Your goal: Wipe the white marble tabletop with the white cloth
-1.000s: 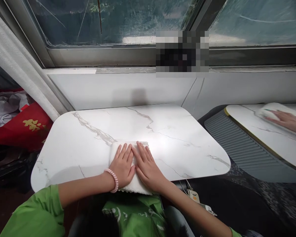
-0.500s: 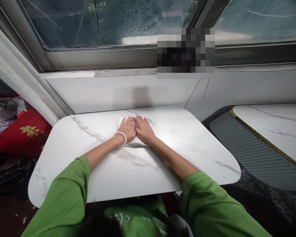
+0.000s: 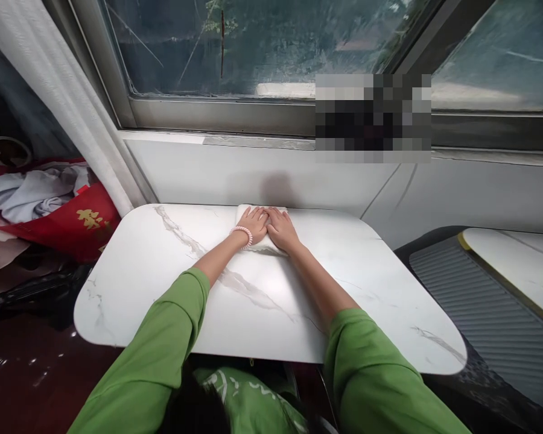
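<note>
A folded white cloth (image 3: 266,246) lies on the white marble-patterned table (image 3: 199,328), against its far edge by the wall. My left hand (image 3: 254,223), with a pink coiled band (image 3: 247,232) at the wrist, is laid flat on the cloth, fingers stretched out. Beside it my right hand (image 3: 282,228) also presses flat on the cloth, its fingers meeting those of the left. Much of the cloth is hidden beneath both palms.
At the left, a red bag (image 3: 67,218) filled with light fabric stands near a pale curtain (image 3: 49,72). Beyond the table are a white wall (image 3: 199,175) and a window (image 3: 262,48). To the right, a grey ribbed surface (image 3: 475,295) borders another marble-patterned top (image 3: 520,253).
Both hands and the cloth have slid forward to the table's far edge. My view has tilted and shifted, so the scene sits further right.
</note>
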`<state>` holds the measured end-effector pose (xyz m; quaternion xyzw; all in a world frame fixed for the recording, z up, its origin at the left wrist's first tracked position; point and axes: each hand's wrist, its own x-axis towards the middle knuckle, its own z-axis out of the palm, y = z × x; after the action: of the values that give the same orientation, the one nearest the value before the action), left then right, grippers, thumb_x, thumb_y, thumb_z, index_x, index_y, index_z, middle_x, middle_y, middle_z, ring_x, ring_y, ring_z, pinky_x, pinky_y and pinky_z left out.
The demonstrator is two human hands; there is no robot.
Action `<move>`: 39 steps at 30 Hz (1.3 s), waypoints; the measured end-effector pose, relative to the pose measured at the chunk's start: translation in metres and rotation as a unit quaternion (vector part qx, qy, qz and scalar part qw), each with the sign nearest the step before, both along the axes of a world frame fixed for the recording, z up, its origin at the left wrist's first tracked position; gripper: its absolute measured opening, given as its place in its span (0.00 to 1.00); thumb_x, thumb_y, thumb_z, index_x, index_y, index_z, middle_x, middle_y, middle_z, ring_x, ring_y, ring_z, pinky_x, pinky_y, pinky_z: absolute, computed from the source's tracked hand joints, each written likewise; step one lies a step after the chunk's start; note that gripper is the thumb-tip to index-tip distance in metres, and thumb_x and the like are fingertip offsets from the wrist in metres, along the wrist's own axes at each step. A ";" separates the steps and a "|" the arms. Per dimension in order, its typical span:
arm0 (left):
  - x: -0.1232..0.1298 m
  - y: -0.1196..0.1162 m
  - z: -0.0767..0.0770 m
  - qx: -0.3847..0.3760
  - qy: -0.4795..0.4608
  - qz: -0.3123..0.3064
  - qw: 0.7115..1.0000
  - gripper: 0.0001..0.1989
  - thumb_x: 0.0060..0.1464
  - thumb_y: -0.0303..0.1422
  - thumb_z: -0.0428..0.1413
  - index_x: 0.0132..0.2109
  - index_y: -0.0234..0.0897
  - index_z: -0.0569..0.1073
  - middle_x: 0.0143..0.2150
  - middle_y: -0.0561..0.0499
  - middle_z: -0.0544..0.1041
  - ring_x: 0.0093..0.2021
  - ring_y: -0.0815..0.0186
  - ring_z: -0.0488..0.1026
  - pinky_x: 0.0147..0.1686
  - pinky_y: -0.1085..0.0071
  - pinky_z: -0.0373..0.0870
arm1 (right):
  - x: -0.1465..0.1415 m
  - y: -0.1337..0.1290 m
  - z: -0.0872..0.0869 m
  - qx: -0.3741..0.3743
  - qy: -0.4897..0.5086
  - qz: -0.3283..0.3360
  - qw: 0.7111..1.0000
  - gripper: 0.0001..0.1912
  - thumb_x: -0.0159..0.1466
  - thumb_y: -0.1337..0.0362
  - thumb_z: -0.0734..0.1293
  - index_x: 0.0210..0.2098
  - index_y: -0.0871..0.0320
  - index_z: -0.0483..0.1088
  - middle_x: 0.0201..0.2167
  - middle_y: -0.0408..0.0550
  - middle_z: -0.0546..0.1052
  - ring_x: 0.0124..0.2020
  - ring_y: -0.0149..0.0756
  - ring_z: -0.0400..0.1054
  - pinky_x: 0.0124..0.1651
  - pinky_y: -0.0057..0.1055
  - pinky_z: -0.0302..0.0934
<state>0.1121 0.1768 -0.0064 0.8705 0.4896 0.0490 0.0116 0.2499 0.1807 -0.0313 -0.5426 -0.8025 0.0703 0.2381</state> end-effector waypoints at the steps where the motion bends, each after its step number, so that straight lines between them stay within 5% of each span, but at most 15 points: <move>1: 0.000 -0.004 0.000 -0.001 0.002 -0.001 1.000 0.26 0.64 0.32 0.39 0.65 0.25 0.56 0.69 0.39 0.53 0.69 0.59 0.46 0.67 0.58 0.37 | 0.000 -0.005 0.000 0.000 -0.007 -0.004 1.000 0.30 0.59 0.67 0.52 0.61 0.63 0.58 0.63 0.56 0.63 0.65 0.46 0.51 0.65 0.53 0.43; 13: 0.022 -0.098 0.001 0.010 0.014 0.007 1.000 0.28 0.63 0.35 0.41 0.66 0.25 0.55 0.69 0.37 0.52 0.69 0.55 0.46 0.67 0.56 0.38 | 0.032 -0.089 -0.009 0.032 -0.074 0.038 0.996 0.31 0.62 0.67 0.51 0.65 0.61 0.52 0.64 0.56 0.61 0.66 0.46 0.51 0.65 0.52 0.46; 21: 0.052 -0.172 0.011 -0.015 0.006 -0.050 0.999 0.29 0.64 0.38 0.40 0.66 0.23 0.54 0.69 0.35 0.50 0.69 0.52 0.45 0.66 0.53 0.39 | 0.077 -0.174 -0.009 0.064 -0.053 0.052 0.995 0.32 0.64 0.65 0.50 0.68 0.55 0.42 0.64 0.52 0.60 0.66 0.44 0.50 0.65 0.52 0.47; 27: 0.080 -0.210 0.013 -0.023 -0.013 -0.103 0.994 0.29 0.63 0.39 0.40 0.66 0.27 0.55 0.69 0.33 0.49 0.69 0.43 0.42 0.62 0.38 0.39 | 0.107 -0.228 -0.003 0.042 -0.009 0.023 0.999 0.30 0.66 0.62 0.50 0.67 0.51 0.45 0.64 0.50 0.60 0.66 0.44 0.52 0.66 0.52 0.46; 32: 0.098 -0.198 0.010 -0.042 -0.021 -0.125 0.991 0.30 0.62 0.38 0.42 0.67 0.26 0.53 0.69 0.31 0.49 0.69 0.42 0.41 0.61 0.36 0.37 | 0.118 -0.218 -0.003 0.035 -0.049 -0.006 0.998 0.32 0.64 0.64 0.49 0.68 0.54 0.44 0.64 0.51 0.61 0.65 0.44 0.53 0.65 0.51 0.47; 39: 0.130 -0.118 0.004 -0.056 -0.040 -0.076 0.995 0.30 0.62 0.36 0.40 0.67 0.27 0.52 0.69 0.36 0.49 0.69 0.46 0.41 0.63 0.38 0.32 | 0.139 -0.126 0.004 -0.030 -0.042 -0.019 0.998 0.31 0.60 0.67 0.51 0.64 0.58 0.52 0.63 0.52 0.62 0.66 0.44 0.51 0.65 0.53 0.45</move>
<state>0.2422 0.0583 -0.0022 0.9004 0.4232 0.0552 0.0840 0.3889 0.0550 -0.0272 -0.5675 -0.7986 0.0668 0.1887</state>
